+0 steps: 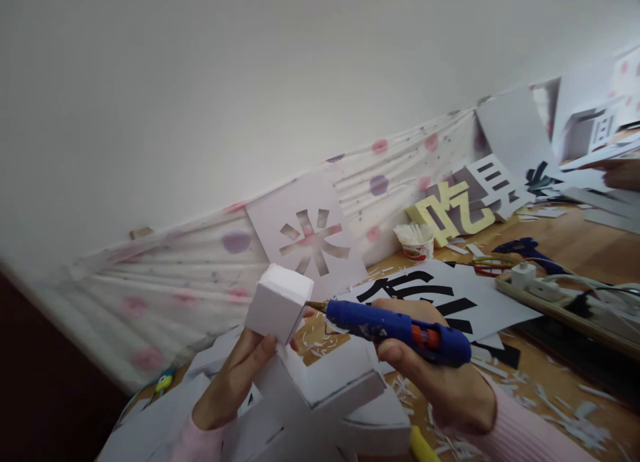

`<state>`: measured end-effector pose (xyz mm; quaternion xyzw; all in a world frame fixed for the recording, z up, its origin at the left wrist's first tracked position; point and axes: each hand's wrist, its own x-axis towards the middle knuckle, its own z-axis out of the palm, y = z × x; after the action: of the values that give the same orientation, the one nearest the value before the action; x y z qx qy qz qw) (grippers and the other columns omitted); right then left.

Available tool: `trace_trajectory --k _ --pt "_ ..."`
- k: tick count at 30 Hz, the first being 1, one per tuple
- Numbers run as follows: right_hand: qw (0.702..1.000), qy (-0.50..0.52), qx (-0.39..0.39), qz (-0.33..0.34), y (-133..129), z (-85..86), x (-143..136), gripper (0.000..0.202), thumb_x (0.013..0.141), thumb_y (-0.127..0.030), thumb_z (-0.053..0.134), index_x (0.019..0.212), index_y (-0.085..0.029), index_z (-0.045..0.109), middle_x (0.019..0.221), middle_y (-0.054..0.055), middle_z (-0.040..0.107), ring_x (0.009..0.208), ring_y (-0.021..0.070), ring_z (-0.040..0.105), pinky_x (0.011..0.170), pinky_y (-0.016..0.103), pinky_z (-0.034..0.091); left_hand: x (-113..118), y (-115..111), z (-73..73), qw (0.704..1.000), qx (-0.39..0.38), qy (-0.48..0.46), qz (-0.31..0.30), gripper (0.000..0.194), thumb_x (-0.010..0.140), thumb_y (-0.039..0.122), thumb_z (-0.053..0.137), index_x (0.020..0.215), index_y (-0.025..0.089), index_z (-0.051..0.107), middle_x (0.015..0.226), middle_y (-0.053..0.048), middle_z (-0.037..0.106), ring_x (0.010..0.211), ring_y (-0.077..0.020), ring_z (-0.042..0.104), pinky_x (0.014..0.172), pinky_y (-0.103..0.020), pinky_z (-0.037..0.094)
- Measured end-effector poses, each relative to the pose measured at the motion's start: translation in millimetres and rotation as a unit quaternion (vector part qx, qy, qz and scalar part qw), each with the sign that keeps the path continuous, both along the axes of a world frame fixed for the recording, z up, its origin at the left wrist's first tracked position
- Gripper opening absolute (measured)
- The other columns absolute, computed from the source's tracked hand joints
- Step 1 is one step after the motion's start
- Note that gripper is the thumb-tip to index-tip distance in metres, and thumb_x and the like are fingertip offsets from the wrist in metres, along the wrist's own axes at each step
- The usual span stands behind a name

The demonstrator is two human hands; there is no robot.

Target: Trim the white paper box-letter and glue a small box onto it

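In the head view my left hand [240, 369] grips a white foam-board shape [280, 395] by one of its raised, boxy arms [280, 305]. The rest of the piece spreads below, with upright side walls along its edges. My right hand [430, 362] is closed round a blue hot glue gun [395, 329] with a red part showing in its body. The gun points left, and its brown nozzle tip is at the right edge of the boxy arm. Some fingers of both hands are hidden behind what they hold.
A white board with a cut-out character [263, 229] leans on the dotted cloth. Yellow lettering [455, 212] and a paper cup [417, 242] stand behind. A power strip [565, 309] with cables lies right, near another blue glue gun [530, 249]. Another person's hand [620, 174] shows far right.
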<state>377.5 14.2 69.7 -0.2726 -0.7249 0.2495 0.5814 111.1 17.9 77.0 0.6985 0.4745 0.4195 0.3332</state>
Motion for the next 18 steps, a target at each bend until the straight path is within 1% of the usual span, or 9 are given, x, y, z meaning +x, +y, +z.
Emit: trace_trajectory --k 4,7,9,11,13,16,18 --pt "1.000 0.014 -0.005 -0.003 1 1.6 2 0.053 0.085 -0.068 0.052 0.057 -0.023 0.056 0.053 0.000 0.045 0.049 0.0153 0.042 0.046 0.029 0.037 -6 4 -4.5 1.000 0.001 0.000 0.003 0.052 0.087 0.063 0.050 0.107 0.018 0.068 0.128 -0.012 0.062 0.129 -0.0332 0.044 0.109 -0.044 0.033" --pt "0.999 0.030 -0.038 0.008 4 1.4 4 0.050 0.084 -0.065 0.055 0.057 -0.023 0.055 0.054 0.000 0.044 0.049 0.0144 0.041 0.045 0.028 0.036 -9 4 -5.9 1.000 0.003 0.012 -0.005 0.051 0.089 0.062 0.047 0.103 0.018 0.068 0.130 -0.013 0.061 0.134 -0.0334 0.039 0.113 -0.046 0.026" --pt "0.998 0.039 -0.045 0.012 6 0.9 4 0.049 0.084 -0.063 0.058 0.057 -0.023 0.056 0.053 -0.001 0.043 0.049 0.0137 0.041 0.044 0.027 0.037 -8 3 -4.4 1.000 0.006 0.023 -0.010 0.051 0.090 0.062 0.046 0.099 0.018 0.069 0.129 -0.013 0.061 0.134 -0.0337 0.037 0.114 -0.048 0.022" --pt "0.998 0.046 -0.044 0.015 8 -0.3 5 0.047 0.084 -0.061 0.059 0.058 -0.022 0.059 0.053 -0.002 0.044 0.049 0.0127 0.042 0.043 0.025 0.036 -7 2 -1.5 0.999 0.004 0.033 -0.014 0.052 0.089 0.064 0.045 0.097 0.018 0.069 0.130 -0.014 0.061 0.133 -0.0339 0.040 0.114 -0.048 0.024" --pt "0.997 0.058 -0.052 0.015 10 -2.7 4 0.042 0.084 -0.058 0.061 0.064 -0.022 0.064 0.053 -0.002 0.048 0.047 0.0115 0.043 0.041 0.024 0.036 -5 1 1.4 0.999 -0.004 0.044 -0.019 0.053 0.089 0.065 0.045 0.097 0.018 0.069 0.127 -0.014 0.062 0.130 -0.0337 0.043 0.112 -0.047 0.028" --pt "0.991 0.107 -0.080 -0.021 12 -7.5 2 0.035 0.080 -0.056 0.067 0.082 -0.022 0.070 0.056 -0.003 0.053 0.047 0.0107 0.047 0.041 0.022 0.038 -4 0 3.3 0.999 -0.006 0.047 -0.013 0.054 0.088 0.066 0.045 0.094 0.018 0.069 0.121 -0.014 0.065 0.130 -0.0340 0.042 0.110 -0.048 0.030" --pt "0.987 0.128 -0.093 -0.038 13 -9.7 0 0.035 0.077 -0.056 0.070 0.081 -0.021 0.069 0.055 -0.004 0.052 0.047 0.0101 0.047 0.041 0.021 0.039 -4 0 2.8 0.999 -0.005 0.040 -0.006 0.053 0.087 0.067 0.046 0.092 0.019 0.069 0.122 -0.013 0.064 0.132 -0.0340 0.040 0.111 -0.048 0.030"
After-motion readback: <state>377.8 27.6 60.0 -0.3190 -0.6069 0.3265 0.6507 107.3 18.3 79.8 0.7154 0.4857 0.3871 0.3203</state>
